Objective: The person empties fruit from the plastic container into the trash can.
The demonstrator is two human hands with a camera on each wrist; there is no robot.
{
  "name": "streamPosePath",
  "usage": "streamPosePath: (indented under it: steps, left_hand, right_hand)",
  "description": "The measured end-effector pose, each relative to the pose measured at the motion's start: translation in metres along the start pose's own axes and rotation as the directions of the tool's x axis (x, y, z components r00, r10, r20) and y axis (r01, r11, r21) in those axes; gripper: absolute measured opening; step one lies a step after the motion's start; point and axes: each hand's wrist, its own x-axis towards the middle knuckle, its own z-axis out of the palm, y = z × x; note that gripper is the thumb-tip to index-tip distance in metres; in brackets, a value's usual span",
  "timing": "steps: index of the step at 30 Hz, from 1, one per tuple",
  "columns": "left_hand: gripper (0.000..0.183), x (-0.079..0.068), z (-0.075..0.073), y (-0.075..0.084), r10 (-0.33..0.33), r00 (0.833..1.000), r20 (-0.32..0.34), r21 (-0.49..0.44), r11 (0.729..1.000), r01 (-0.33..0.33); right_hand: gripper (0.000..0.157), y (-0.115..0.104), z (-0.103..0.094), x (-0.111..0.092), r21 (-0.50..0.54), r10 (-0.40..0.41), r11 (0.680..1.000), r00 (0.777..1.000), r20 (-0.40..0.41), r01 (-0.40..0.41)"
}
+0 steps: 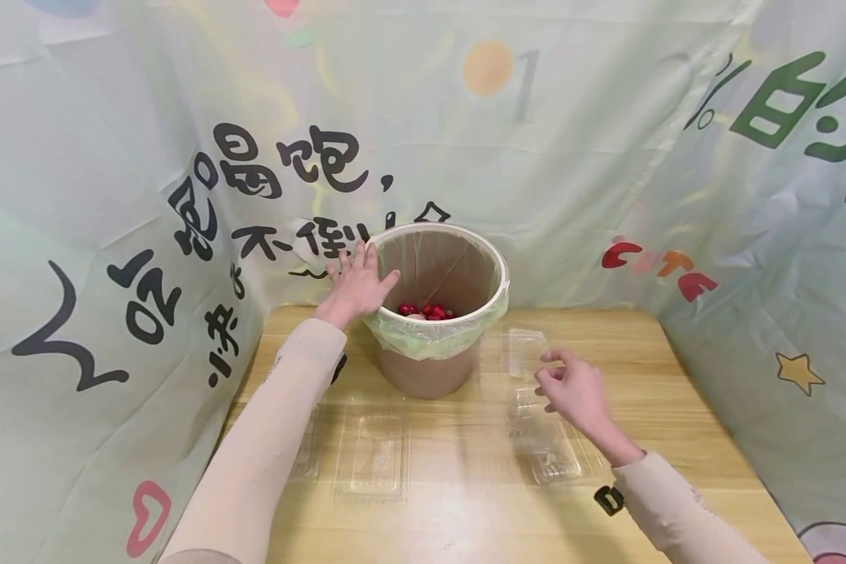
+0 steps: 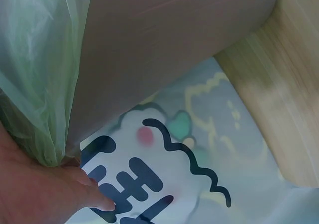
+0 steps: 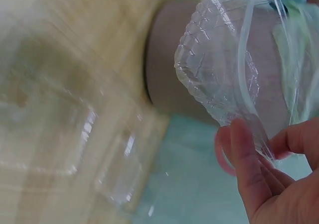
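A brown bin (image 1: 426,376) stands at the back middle of the table, its white rim (image 1: 504,286) lined with a thin green plastic bag (image 1: 430,338). Inside lie several small red, round fruit-like pieces (image 1: 433,311). My left hand (image 1: 356,288) rests at the rim's left side with fingers spread; in the left wrist view the hand (image 2: 47,191) lies against the bag. To the right of the bin, my right hand (image 1: 574,392) pinches the edge of a clear plastic clamshell box (image 3: 214,59) between thumb and fingers. That box overlaps the bin in the right wrist view.
A clear plastic box (image 1: 372,454) lies on the wooden table (image 1: 458,509) in front of the bin, with another partly behind the left sleeve. More clear boxes (image 1: 553,454) lie under the right hand. Printed cloth walls (image 1: 564,180) enclose the back and both sides.
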Motion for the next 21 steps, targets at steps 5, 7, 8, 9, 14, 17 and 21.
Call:
streamPosePath:
  steps: [5, 7, 8, 9, 14, 17, 21]
  left_hand:
    - [0.09, 0.0, 0.001, 0.0, -0.002, 1.0, 0.001, 0.003, 1.0, 0.002]
    - [0.09, 0.001, 0.001, 0.0, -0.001, 1.0, -0.002, 0.004, 1.0, 0.001]
    - [0.09, 0.001, 0.002, 0.0, -0.001, 1.0, -0.001, 0.005, 1.0, 0.001]
    - [0.09, 0.001, 0.002, 0.0, -0.001, 1.0, -0.001, 0.004, 1.0, 0.001]
    - [0.09, 0.001, 0.002, 0.0, 0.002, 1.0, 0.0, 0.004, 1.0, -0.002]
    - [0.09, 0.001, 0.002, -0.001, 0.004, 1.0, -0.004, 0.004, 1.0, -0.004]
    - [0.09, 0.001, 0.002, -0.001, 0.001, 1.0, -0.001, 0.01, 1.0, -0.001]
  right_hand:
    - [0.03, 0.005, 0.018, -0.008, 0.015, 0.013, 1.0, 0.999, 0.044, -0.013]
    - [0.03, 0.007, 0.024, -0.011, 0.016, 0.022, 1.0, 0.998, 0.058, -0.023]
    - [0.029, 0.008, 0.027, -0.012, 0.016, 0.025, 1.0, 0.998, 0.064, -0.026]
    - [0.03, 0.008, 0.029, -0.014, 0.016, 0.029, 0.999, 0.997, 0.071, -0.03]
    - [0.028, 0.013, 0.043, -0.021, 0.025, 0.042, 0.999, 0.994, 0.101, -0.045]
    - [0.03, 0.015, 0.051, -0.025, 0.029, 0.046, 0.998, 0.993, 0.106, -0.049]
    - [0.035, 0.02, 0.06, -0.029, 0.011, 0.04, 0.999, 0.993, 0.114, -0.041]
